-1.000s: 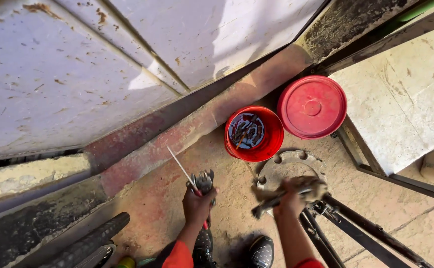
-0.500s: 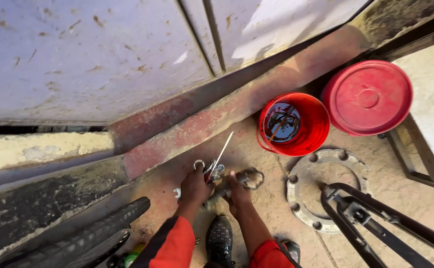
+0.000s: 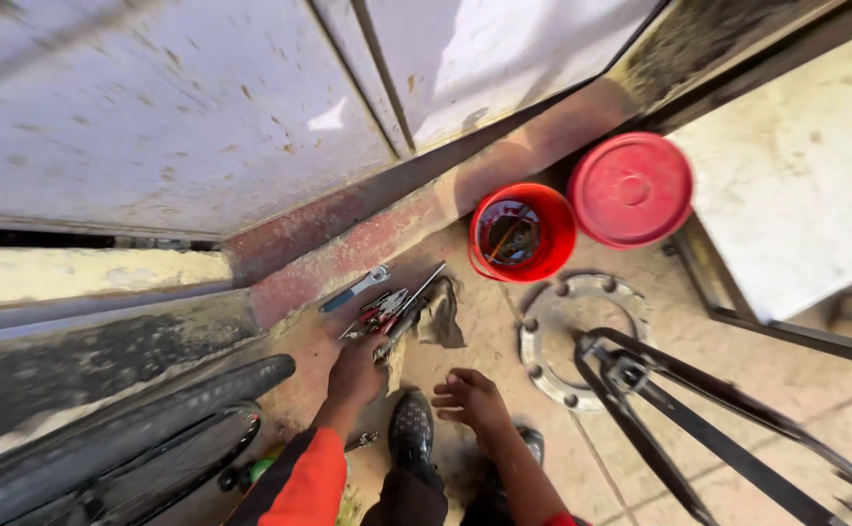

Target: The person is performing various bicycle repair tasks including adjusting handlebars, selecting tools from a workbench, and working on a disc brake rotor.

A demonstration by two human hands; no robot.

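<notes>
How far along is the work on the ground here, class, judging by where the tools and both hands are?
Done: a pile of hand tools lies on the ground beside a rag, and the red bucket stands open, its lid beside it. In hand: the left hand reaches into the tools; the right hand hovers empty. Left: the metal flange ring lies untouched under the black stand.

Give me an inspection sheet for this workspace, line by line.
Surface: dusty tan concrete floor.
Job's things: pile of metal hand tools, blue-handled wrench, grey rag.
Clutter: red plastic bucket holding dark liquid, red round lid, bolted metal flange ring, black metal stand.
Hands: left hand on the tools; right hand empty, open.
Cables: nothing seen.
Surroundings: dirty white panel, black tyre.
</notes>
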